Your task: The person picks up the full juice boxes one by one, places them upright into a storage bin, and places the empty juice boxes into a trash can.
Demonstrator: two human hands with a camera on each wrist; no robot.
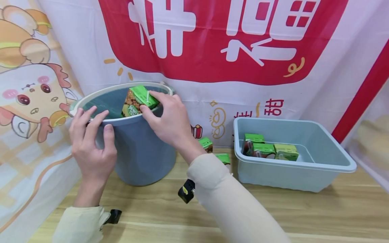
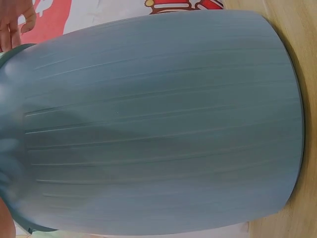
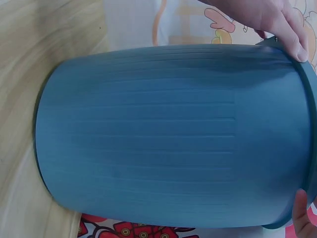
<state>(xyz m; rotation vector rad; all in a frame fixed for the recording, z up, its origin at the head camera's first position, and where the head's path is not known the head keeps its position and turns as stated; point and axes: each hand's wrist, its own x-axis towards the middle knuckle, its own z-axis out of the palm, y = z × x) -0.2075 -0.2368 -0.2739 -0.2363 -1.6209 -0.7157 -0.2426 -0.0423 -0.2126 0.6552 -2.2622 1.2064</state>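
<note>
A tall blue-grey trash bin (image 1: 143, 152) with a pale rim stands at the left in the head view. My left hand (image 1: 92, 148) grips its near left rim, fingers over the edge and thumb outside. At the bin's mouth my right hand (image 1: 171, 118) pinches a green and brown drink carton (image 1: 130, 100) with a straw on its side, tilted above the opening. The bin's wall (image 2: 163, 124) fills most of the left wrist view. In the right wrist view the left hand (image 3: 270, 20) shows at the rim, while the carton is out of sight. The bin's bottom is hidden.
A light blue-grey rectangular tub (image 1: 288, 172) at the right holds several green-topped cartons (image 1: 263, 149). Two more cartons, including one partly hidden carton (image 1: 223, 158), stand between bin and tub behind my right forearm. A printed cloth (image 1: 194, 67) hangs behind the wooden table (image 1: 158, 212).
</note>
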